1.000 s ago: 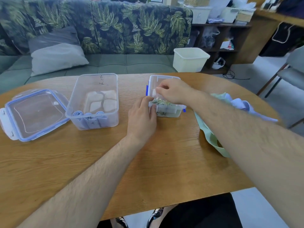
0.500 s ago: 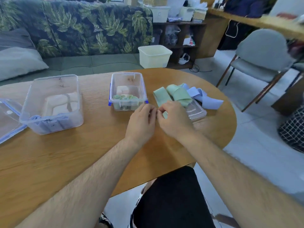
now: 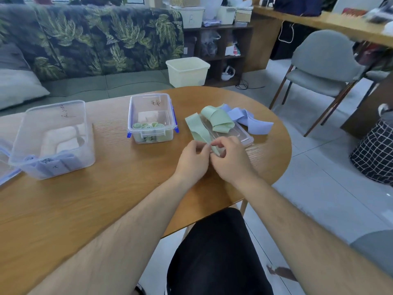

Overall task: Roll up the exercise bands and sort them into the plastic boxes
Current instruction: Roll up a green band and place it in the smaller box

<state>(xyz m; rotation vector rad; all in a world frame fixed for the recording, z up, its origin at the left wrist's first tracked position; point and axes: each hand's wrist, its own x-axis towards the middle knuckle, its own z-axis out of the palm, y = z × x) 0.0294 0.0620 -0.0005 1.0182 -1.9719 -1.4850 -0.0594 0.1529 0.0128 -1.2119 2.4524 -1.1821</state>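
Your left hand [image 3: 192, 160] and right hand [image 3: 230, 159] both pinch the near end of the green band [image 3: 196, 128]; its length runs away toward 11 o'clock.

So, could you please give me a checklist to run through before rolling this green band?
1. Left hand and right hand pinch the green band at its near end: ok.
2. Band lies flat: not ok, its far part is looped over the lid.
3. Small box open: ok.
4. Room behind the green rolls in it: ok.
5. Blue band free of the green one: cannot tell.
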